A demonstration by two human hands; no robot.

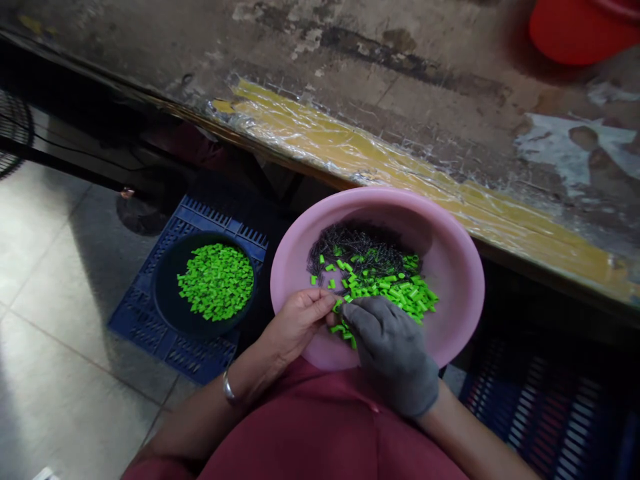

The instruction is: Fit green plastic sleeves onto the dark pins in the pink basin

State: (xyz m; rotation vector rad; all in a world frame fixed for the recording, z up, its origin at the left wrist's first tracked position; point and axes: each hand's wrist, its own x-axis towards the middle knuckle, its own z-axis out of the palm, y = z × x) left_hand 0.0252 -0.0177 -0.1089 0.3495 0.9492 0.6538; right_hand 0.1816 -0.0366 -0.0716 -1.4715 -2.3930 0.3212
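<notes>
In front of my body a pink basin [463,273] holds short bright green tube pieces [400,293] and a pile of thin dark pieces [357,241] that look like springs. My bare left hand [303,319] is closed in a pinch over the basin's near side; what lies between its fingertips is mostly hidden. Meeting it tip to tip, my right hand [393,347], in a grey glove, is closed with a small green tube piece [337,305] at its fingertips. More green pieces lie just below the hands.
Left of the basin, a dark bowl [167,310] full of green pieces [215,280] rests on an upturned blue crate [145,320]. A worn table [425,87] with a taped yellow edge runs beyond; a red bucket [575,33] stands on it. A fan [15,133] is at far left.
</notes>
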